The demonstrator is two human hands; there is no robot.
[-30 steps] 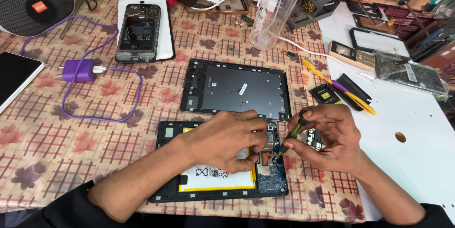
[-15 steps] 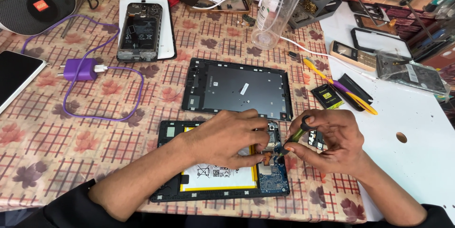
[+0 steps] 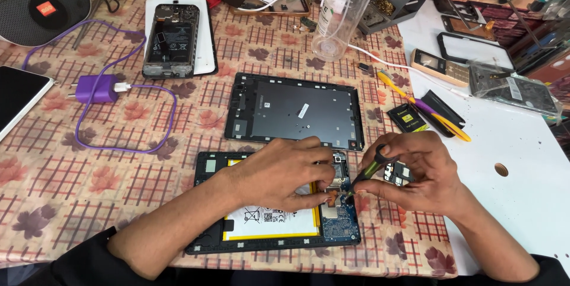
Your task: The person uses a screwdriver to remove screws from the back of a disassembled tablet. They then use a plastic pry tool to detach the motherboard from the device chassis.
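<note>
An opened black tablet with white, yellow-edged battery [image 3: 274, 220] lies on the patterned tablecloth [image 3: 89, 167], the left hand [image 3: 285, 170] pressing flat on it, the right hand [image 3: 415, 170] pinching a green-handled screwdriver [image 3: 363, 176], the grey back cover [image 3: 294, 111] just beyond.

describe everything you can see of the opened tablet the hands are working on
The opened tablet lies flat, back off, on the patterned tablecloth near the table's front edge. A black frame surrounds a white battery with a yellow border and a blue circuit board at its right end. The left hand rests on its upper middle, hiding part of it. The right hand holds a green-handled screwdriver with its tip down at the board. Its removed dark back cover lies just beyond.
</note>
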